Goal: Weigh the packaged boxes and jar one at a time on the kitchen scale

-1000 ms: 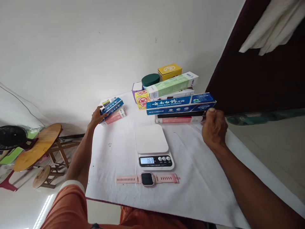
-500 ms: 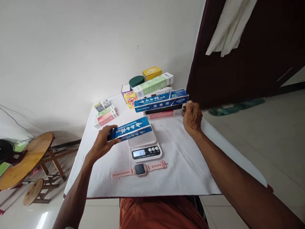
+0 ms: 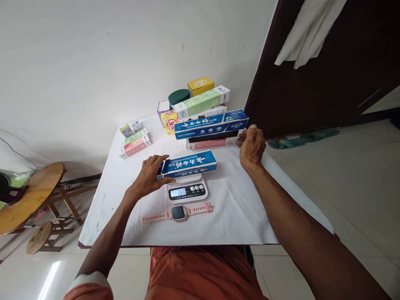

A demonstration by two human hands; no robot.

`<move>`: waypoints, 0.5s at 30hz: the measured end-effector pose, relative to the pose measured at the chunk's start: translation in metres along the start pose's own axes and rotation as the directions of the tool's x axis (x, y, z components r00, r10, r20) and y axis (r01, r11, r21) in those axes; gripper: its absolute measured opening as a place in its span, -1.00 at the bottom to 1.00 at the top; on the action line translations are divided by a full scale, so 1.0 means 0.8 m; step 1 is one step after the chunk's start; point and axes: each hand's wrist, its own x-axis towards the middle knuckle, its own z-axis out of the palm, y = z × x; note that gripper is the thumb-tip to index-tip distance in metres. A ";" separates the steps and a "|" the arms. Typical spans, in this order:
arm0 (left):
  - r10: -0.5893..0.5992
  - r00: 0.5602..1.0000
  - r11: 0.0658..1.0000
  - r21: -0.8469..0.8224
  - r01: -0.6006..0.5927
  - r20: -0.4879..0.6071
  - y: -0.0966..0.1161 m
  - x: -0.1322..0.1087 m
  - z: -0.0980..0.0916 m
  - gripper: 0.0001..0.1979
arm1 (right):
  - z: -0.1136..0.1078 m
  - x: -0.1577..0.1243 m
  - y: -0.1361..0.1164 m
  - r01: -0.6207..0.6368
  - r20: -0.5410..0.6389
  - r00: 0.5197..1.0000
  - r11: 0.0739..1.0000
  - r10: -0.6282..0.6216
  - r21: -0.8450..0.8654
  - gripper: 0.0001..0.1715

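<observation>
My left hand (image 3: 151,174) is closed around the left end of a blue toothpaste box (image 3: 189,163), fingers above and thumb below. The box lies across the white kitchen scale (image 3: 203,192), covering most of its platform; whether it rests there I cannot tell. The scale's display (image 3: 177,192) appears to read 363. My right hand (image 3: 252,148) is closed with curled fingers at the right end of a box stack. Nearest it are another blue toothpaste box (image 3: 212,126), a black box (image 3: 215,136) and a pink-and-white box (image 3: 212,143); its exact grip is hidden.
A pink-strapped smartwatch (image 3: 178,213) lies before the scale. Small pink and green boxes (image 3: 136,143) stand at the left. Behind the stack are a green box (image 3: 203,102), a dark green lid (image 3: 179,97) and yellow boxes (image 3: 200,85), close to the wall.
My left hand has moved right with the toothpaste box, which now lies more level and further across the scale. My right hand stays at the stack's end. The view has shifted slightly.
</observation>
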 end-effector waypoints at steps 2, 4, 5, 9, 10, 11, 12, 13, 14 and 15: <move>-0.021 1.000 1.000 0.001 0.021 -0.015 -0.002 -0.004 -0.001 -0.28 | -0.004 -0.005 -0.011 -0.100 0.024 0.995 0.992 0.098 0.079 -0.09; -0.052 0.998 0.999 -0.009 0.052 -0.032 -0.005 -0.009 -0.001 -0.25 | -0.008 -0.010 -0.022 -0.198 0.075 0.979 0.973 0.190 0.122 -0.06; -0.066 0.997 0.998 -0.017 0.066 -0.040 -0.007 -0.011 0.000 -0.24 | -0.010 -0.011 -0.028 -0.236 0.089 0.970 0.963 0.226 0.130 -0.05; -0.098 0.993 0.994 -0.049 0.095 -0.071 -0.017 -0.023 0.005 -0.25 | -0.023 -0.017 -0.047 -0.359 0.141 0.930 0.923 0.340 0.140 -0.10; -0.101 0.992 0.994 -0.056 0.096 -0.079 -0.020 -0.026 0.007 -0.25 | -0.028 -0.021 -0.052 -0.382 0.182 0.916 0.916 0.358 0.123 -0.12; -0.102 0.991 0.993 -0.065 0.097 -0.084 -0.023 -0.028 0.009 -0.27 | -0.033 -0.028 -0.055 -0.408 0.248 0.893 0.907 0.375 0.101 -0.13; -0.103 0.991 0.992 -0.078 0.096 -0.090 -0.026 -0.030 0.012 -0.29 | -0.038 -0.036 -0.059 -0.436 0.331 0.860 0.896 0.388 0.082 -0.13; -0.101 0.990 0.991 -0.097 0.092 -0.094 -0.029 -0.031 0.014 -0.32 | -0.042 -0.046 -0.062 -0.470 0.423 0.814 0.880 0.399 0.073 -0.13; -0.099 0.990 0.989 -0.120 0.087 -0.097 -0.032 -0.032 0.016 -0.34 | -0.046 -0.057 -0.065 -0.511 0.518 0.754 0.857 0.404 0.075 -0.13; -0.094 0.991 0.987 -0.143 0.079 -0.099 -0.034 -0.033 0.018 -0.36 | -0.048 -0.068 -0.067 -0.552 0.597 0.695 0.829 0.400 0.087 -0.14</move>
